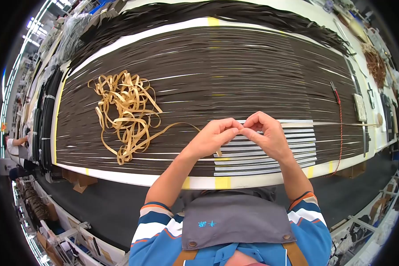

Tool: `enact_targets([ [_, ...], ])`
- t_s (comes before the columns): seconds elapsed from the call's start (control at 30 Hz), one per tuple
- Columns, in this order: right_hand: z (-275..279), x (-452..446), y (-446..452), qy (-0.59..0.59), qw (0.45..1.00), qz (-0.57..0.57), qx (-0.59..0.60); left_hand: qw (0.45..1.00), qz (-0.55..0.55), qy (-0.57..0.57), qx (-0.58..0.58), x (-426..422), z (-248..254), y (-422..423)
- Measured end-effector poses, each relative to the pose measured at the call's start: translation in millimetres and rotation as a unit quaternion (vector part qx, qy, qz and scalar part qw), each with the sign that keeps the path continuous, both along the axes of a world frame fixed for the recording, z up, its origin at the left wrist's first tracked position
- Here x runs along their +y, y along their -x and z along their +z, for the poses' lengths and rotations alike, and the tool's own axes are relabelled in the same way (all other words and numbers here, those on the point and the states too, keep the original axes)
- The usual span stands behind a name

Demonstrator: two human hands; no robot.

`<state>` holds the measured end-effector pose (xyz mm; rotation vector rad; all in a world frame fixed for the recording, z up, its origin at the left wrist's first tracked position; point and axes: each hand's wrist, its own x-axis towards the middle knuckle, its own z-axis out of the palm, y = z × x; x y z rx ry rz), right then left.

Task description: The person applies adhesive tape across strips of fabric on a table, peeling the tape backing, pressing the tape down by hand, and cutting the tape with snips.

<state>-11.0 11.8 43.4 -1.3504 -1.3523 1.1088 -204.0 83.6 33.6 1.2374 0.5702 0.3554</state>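
My left hand (217, 135) and my right hand (266, 133) meet fingertip to fingertip above the dark strips, both closed in a pinch. A tan flat strip (175, 125) runs from a loose tangled pile (127, 111) into my left hand, and a short piece of tan shows below that palm. What sits between my right fingertips is too small to make out. A pale narrow strip (337, 124) stretches from beside my right hand to the right edge of the table. Under both hands lies a patch of white and dark stripes (252, 162).
Dark brown strips (186, 84) lie side by side across the table, with a loose dark bundle (186, 9) behind. At right are a red cord (340, 128) with a metal tip and a pale block (359, 107). Another person (17, 144) is at far left.
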Motion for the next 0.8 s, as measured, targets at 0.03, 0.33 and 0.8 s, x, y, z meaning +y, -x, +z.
enact_targets([
  [0.03, 0.7, -3.1, -0.9, 0.000, 1.000, -0.003, 0.000, 1.000, 0.000, -0.010, 0.008, -1.2, -0.2, 0.7],
  [0.33, 25.5, -45.5, -6.9, -0.064, 0.996, -0.025, -0.059, 0.995, -0.044, -0.054, 0.074, -16.6, 9.7, 35.2],
  [0.8, 10.0, -49.2, 14.7, -0.063, 0.994, 0.000, -0.089, 0.996, -0.033, 0.043, 0.076, -30.7, 6.0, 25.7],
])
